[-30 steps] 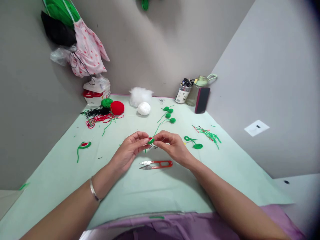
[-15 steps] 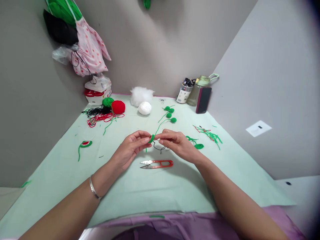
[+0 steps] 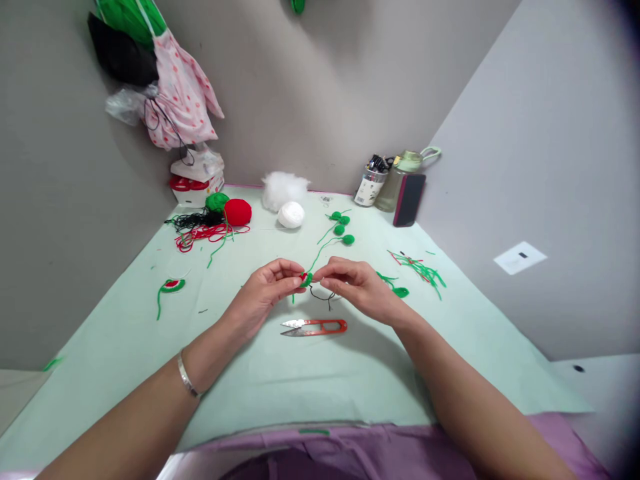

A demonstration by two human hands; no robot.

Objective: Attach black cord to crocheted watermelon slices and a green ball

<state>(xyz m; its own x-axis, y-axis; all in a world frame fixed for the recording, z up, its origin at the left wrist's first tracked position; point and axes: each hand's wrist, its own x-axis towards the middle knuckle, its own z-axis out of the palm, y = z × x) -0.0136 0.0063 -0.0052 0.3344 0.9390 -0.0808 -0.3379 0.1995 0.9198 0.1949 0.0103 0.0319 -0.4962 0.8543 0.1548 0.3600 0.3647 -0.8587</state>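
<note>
My left hand [image 3: 270,287] is closed, thumb and fingers pinching a small green and red crocheted piece [image 3: 307,279]. Right beside that piece, my right hand [image 3: 353,283] is closed in a pinch; what lies between its fingertips is too small to make out. A black thread [image 3: 320,297] hangs in a loop below the piece and the right fingertips. On the table just nearer to me lie orange-handled thread snips [image 3: 315,327], blades pointing left. A finished-looking crocheted watermelon slice [image 3: 173,286] with a green tail lies to the left.
Red yarn ball [image 3: 238,212], green yarn ball [image 3: 217,202] and tangled black yarn [image 3: 197,220] sit back left. White yarn ball [image 3: 291,215] and stuffing [image 3: 285,190] are behind my hands. Yarn scraps [image 3: 420,270], phone [image 3: 409,200], bottle [image 3: 390,190] and pen holder [image 3: 370,185] stand or lie right.
The crocheted piece has turned in my left fingers, so more of its red shows. My right fingertips have shifted slightly to the right, and the black thread has moved with them.
</note>
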